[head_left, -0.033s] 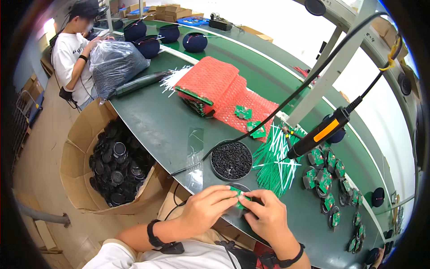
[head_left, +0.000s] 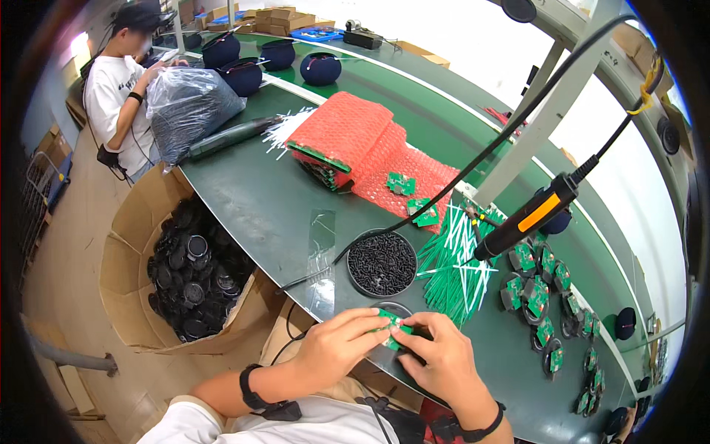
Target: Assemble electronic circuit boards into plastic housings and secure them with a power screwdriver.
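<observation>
A small green circuit board [head_left: 387,320] sits over a dark round housing [head_left: 396,305] at the near edge of the table, and both my hands close in on it. My left hand [head_left: 333,346] pinches its left side with fingers pressed together. From the other side, the thumb and fingers of my right hand [head_left: 442,355] grip the board. Much of the housing is hidden beneath board and fingers. Just beyond lies a round tray of small black screws [head_left: 381,264]. To its right spreads a heap of green and white strips [head_left: 460,277].
A black electric screwdriver [head_left: 526,220] hangs at right above rows of board-fitted housings [head_left: 535,297]. Red bubble wrap [head_left: 344,133] with boards lies farther back. A carton [head_left: 122,296] of black round parts stands at left. Another person [head_left: 118,96] works behind a plastic bag [head_left: 188,111].
The circuit board between my hands shows a little more of its face, and my right fingers have shifted slightly. Everything else stays practically the same.
</observation>
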The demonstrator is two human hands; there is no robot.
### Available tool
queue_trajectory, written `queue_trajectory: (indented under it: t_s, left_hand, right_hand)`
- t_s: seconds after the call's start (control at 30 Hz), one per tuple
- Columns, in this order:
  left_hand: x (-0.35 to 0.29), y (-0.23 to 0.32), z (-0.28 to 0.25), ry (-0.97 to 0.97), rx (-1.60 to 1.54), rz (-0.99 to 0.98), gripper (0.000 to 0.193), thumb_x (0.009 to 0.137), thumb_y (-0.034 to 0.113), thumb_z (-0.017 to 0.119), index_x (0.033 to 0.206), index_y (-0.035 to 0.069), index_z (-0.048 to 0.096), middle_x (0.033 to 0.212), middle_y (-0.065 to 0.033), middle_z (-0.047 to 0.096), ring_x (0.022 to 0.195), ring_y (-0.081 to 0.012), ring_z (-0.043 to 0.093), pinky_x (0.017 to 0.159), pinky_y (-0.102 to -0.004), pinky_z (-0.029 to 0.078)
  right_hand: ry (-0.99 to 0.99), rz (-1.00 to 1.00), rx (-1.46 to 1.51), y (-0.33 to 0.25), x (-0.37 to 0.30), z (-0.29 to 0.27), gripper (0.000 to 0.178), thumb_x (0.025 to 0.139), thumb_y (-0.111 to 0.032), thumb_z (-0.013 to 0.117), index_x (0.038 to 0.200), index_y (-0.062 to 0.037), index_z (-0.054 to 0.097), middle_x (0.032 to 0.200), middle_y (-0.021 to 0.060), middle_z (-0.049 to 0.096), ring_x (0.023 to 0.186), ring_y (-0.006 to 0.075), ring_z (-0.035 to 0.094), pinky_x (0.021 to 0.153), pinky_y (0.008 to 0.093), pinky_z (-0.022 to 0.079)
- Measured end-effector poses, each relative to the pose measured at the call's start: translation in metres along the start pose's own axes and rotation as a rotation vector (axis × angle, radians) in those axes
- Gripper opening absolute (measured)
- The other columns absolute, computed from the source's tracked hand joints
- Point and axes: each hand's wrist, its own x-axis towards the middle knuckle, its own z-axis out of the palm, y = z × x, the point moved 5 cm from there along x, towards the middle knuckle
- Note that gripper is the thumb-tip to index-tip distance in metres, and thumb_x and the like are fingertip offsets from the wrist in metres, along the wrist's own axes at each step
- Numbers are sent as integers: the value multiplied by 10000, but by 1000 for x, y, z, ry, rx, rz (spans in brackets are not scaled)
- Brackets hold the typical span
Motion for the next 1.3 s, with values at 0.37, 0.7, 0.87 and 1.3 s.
queue_trajectory:
  t_s: [0.37,0.7,0.87,1.3]
  left_hand:
    - [-4,13,4,-183,145,9,601,723,375,862,1166,2,702,1314,-112,669,1258,-342,606,1023,-412,535]
    - [-7,9,8,-143,139,18,579,703,366,884,1132,17,713,1288,-140,668,1188,-355,648,980,-416,558]
    - [-6,8,7,-113,67,-21,578,682,373,900,1128,47,729,1277,-178,652,1182,-358,659,952,-422,575]
    - [-1,12,4,-126,80,8,543,719,384,876,1123,52,733,1232,-141,671,1183,-323,660,979,-415,566]
  right_hand:
    - [-110,274,195,25,-1,18,369,779,-164,864,1117,-75,747,1014,97,628,923,295,654,781,399,549]
    - [-135,246,233,26,1,22,338,757,-121,874,1061,-68,736,1012,117,586,953,316,618,821,422,529]
    - [-123,233,215,24,-1,17,339,761,-126,872,1062,-59,731,1013,116,588,954,318,620,820,419,529]
    - [-197,232,155,22,7,6,314,755,-153,889,1008,-41,741,965,103,626,894,299,648,774,402,537]
